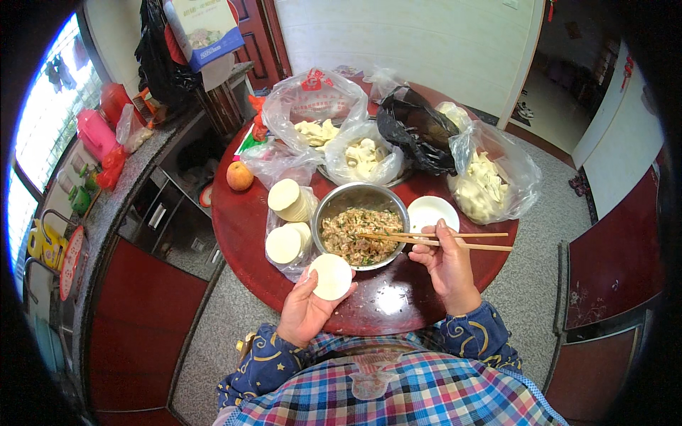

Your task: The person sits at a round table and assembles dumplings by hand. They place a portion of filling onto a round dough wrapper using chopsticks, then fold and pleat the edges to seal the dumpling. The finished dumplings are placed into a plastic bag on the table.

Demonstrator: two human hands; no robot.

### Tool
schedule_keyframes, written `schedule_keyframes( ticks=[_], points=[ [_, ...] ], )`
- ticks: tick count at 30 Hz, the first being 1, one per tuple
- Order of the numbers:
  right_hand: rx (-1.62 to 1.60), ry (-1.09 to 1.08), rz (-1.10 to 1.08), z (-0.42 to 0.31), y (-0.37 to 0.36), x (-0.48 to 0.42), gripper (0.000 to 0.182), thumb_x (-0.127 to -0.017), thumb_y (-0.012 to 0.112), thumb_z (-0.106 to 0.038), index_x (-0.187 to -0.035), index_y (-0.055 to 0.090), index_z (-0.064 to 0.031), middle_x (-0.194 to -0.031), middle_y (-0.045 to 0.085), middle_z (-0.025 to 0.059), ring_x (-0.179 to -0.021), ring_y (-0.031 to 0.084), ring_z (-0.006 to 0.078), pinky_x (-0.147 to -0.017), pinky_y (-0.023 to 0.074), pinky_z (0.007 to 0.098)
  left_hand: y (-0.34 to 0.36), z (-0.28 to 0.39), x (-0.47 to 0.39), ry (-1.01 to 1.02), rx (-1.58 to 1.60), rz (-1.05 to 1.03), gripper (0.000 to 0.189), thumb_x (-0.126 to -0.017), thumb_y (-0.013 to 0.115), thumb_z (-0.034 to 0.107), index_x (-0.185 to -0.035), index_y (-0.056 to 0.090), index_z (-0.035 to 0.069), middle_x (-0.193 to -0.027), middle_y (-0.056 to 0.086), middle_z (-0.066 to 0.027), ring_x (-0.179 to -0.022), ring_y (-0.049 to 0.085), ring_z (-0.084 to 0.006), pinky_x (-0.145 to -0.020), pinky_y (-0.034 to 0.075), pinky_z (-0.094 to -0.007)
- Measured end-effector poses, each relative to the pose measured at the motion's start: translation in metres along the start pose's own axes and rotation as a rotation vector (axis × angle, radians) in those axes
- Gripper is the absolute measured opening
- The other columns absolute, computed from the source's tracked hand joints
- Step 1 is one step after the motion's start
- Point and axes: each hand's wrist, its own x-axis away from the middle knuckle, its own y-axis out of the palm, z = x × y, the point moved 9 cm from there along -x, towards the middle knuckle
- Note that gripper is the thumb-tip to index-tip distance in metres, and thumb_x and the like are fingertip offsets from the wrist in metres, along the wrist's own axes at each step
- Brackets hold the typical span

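My left hand (pixel 305 311) holds a round dumpling wrapper (pixel 331 278) flat on the fingers, the thumb on its edge. A pair of wooden chopsticks (pixel 479 240) is in my right hand (pixel 449 271), their tips in the minced filling (pixel 357 226) with green bits. That filling lies in a steel bowl (pixel 341 198) in front of me. Left of the bowl, stacks of round wrappers (pixel 284 245) rest on a clear plastic bag (pixel 290 270). Just beyond my right hand stands a small white bowl (pixel 434 206), partly hidden by the fingers.
Clear bags of folded dumplings (pixel 482 183) and a black plastic bag (pixel 407 122) crowd the far side of the round red table (pixel 245 226). A peach-coloured fruit (pixel 240 175) sits at the left edge. A stone counter (pixel 138 170) with a sink runs along the left.
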Motion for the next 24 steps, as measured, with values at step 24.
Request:
schedule_keyframes(
  ticks=[24],
  points=[
    [0.330,-0.275,0.057,-0.009,-0.012,0.004,0.035,-0.098,0.045,-0.033,-0.093,0.053,0.0007,-0.077,0.060,0.0092,-0.062,0.063,0.0145,-0.057,0.0535,0.0242,0.000,-0.005,-0.001,-0.019,-0.114,-0.009,0.045,-0.092,0.045,0.000,-0.135,0.029,0.001,-0.131,0.044,-0.0205,-0.122,0.046,-0.0345,-0.104,0.039,-0.0501]
  ],
)
